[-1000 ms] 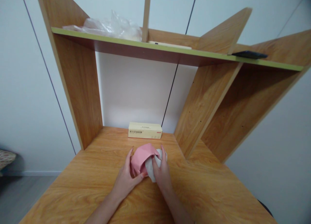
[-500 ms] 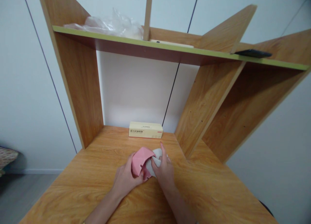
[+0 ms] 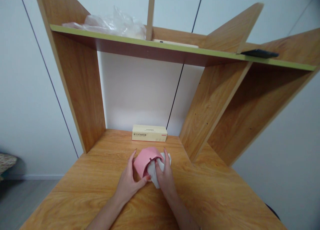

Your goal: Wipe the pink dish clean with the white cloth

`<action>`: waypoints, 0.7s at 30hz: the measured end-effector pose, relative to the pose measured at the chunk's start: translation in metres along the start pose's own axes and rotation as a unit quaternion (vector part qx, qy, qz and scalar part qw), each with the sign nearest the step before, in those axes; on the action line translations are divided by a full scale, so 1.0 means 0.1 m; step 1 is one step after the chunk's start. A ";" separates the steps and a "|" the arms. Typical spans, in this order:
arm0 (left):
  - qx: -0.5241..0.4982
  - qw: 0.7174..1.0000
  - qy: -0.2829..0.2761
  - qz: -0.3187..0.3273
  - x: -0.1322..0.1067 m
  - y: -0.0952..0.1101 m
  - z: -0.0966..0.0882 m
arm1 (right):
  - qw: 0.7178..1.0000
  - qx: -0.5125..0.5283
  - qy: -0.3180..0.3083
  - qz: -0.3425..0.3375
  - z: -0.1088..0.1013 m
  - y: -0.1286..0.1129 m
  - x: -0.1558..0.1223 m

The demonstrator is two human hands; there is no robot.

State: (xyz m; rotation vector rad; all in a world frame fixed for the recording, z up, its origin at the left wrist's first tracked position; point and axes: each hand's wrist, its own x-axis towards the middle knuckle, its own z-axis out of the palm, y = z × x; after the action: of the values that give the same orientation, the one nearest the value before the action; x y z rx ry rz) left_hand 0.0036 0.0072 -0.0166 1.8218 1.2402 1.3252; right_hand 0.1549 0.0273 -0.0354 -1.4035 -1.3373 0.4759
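A pink bowl-like container [image 3: 145,158] with faceted sides and a small dark notch or mark at its rim is tipped on its side just above the wooden desk, its opening facing right. My left hand [image 3: 130,180] grips it from the left, thumb at the lower rim and fingers round the back. A white tissue or cloth [image 3: 153,174] is bunched in my right hand [image 3: 165,176], whose thumb presses it at the container's opening. Part of the tissue lies inside the rim, and some sticks out past my right fingers. The inside of the container is mostly hidden.
A cream box [image 3: 149,133] with printed lettering stands at the back of the desk [image 3: 82,193]. Overhead runs a shelf [image 3: 172,49] holding a clear plastic bag [image 3: 115,25] and a dark flat object [image 3: 260,53]. Wooden uprights [image 3: 215,103] flank the work area.
The pink container has turned in my left hand, so its notch now sits higher and its opening shows more. My right hand has shifted slightly with the tissue, which hangs lower.
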 end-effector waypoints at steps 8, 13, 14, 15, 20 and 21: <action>0.045 0.999 -0.015 -0.016 -0.02 -0.03 0.05 | 0.999 -0.007 -0.033 -0.003 0.00 -0.03 0.03; 0.162 0.986 -0.037 -0.012 0.00 0.01 -0.01 | 0.988 -0.146 -0.011 -0.056 -0.16 -0.03 0.09; 0.173 0.984 -0.042 -0.011 0.00 0.03 -0.02 | 0.982 -0.166 0.001 -0.085 -0.19 -0.02 0.09; 0.180 0.983 -0.045 -0.009 0.00 0.04 -0.03 | 0.977 -0.180 0.015 -0.115 -0.21 -0.02 0.10; 0.181 0.982 -0.049 0.005 0.00 0.11 -0.06 | 0.974 -0.186 0.013 -0.129 -0.18 0.01 0.09; 0.178 0.983 -0.053 0.003 -0.01 0.11 -0.06 | 0.977 -0.184 -0.002 -0.105 -0.16 0.02 0.08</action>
State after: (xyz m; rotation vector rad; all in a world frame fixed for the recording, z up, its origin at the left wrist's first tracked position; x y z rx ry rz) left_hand 0.0019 0.0015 -0.0054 2.1087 1.4868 1.0413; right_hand 0.1711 0.0283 -0.0286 -1.5333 -1.6145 0.0916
